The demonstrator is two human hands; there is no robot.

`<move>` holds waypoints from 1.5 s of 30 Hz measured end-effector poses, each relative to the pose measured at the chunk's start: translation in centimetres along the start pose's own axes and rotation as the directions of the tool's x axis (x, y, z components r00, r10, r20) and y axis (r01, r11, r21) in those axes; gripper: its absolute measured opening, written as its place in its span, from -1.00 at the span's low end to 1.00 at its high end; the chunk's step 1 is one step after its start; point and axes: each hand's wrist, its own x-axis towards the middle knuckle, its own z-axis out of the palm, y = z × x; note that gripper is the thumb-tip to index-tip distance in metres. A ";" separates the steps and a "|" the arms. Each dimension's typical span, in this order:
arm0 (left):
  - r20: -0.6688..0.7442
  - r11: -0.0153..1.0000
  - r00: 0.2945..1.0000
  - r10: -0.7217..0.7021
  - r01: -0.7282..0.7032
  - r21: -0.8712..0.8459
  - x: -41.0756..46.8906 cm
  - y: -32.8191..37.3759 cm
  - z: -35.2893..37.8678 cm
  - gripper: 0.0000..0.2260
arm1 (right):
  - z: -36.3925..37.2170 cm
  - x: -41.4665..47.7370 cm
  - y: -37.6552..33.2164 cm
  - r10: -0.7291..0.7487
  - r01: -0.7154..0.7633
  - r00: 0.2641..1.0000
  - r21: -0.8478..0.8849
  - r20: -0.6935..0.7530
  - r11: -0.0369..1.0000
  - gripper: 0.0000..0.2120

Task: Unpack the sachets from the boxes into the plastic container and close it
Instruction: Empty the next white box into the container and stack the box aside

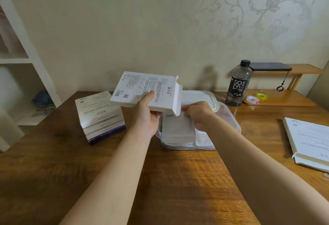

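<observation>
Head view: opened box [142, 89] is held by left hand [148, 118], sachets [178, 128] gripped by right hand [199, 114]. Next, they should be laid into the plastic container [235, 123].

White box [142, 89] with black print, brown wood-grain table [178, 180], black-labelled bottle [237, 84], yellow tape [261, 96], beige floral-scroll wallpaper [267, 11]
</observation>
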 end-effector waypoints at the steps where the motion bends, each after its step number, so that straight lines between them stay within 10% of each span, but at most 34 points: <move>1: 0.017 1.000 1.000 -0.010 0.009 0.013 0.0 -0.1 0.2 -0.66 | 0.0 0.1 0.0 0.007 -0.007 1.000 -0.026 0.013 1.000 -0.77; 9: 0.047 0.997 0.999 -0.016 0.012 0.078 0.1 -0.5 0.4 -0.65 | -1.2 -0.9 -0.5 -0.156 0.227 0.974 -0.624 0.167 0.748 -0.75; 17: 0.066 0.988 0.998 0.001 -0.012 0.155 -0.1 -0.9 0.6 -0.70 | -2.0 0.4 0.7 -0.211 0.306 0.952 -0.752 0.224 0.584 -0.69; 22: 0.070 0.986 0.998 -0.005 -0.007 0.167 0.1 -0.9 0.3 -0.69 | -2.5 -0.2 0.1 -0.245 0.453 0.884 -0.859 0.398 0.240 -0.46; 29: 0.076 0.984 0.997 -0.004 -0.009 0.178 0.5 -0.9 -0.2 -0.65 | -1.7 0.2 0.5 -0.034 0.623 0.781 -0.774 0.623 0.115 -0.18; 45: 0.116 0.964 0.993 -0.025 -0.006 0.265 0.8 -1.2 -0.2 -0.69 | -0.1 2.5 2.6 0.170 0.366 0.848 -0.788 0.501 0.495 -0.26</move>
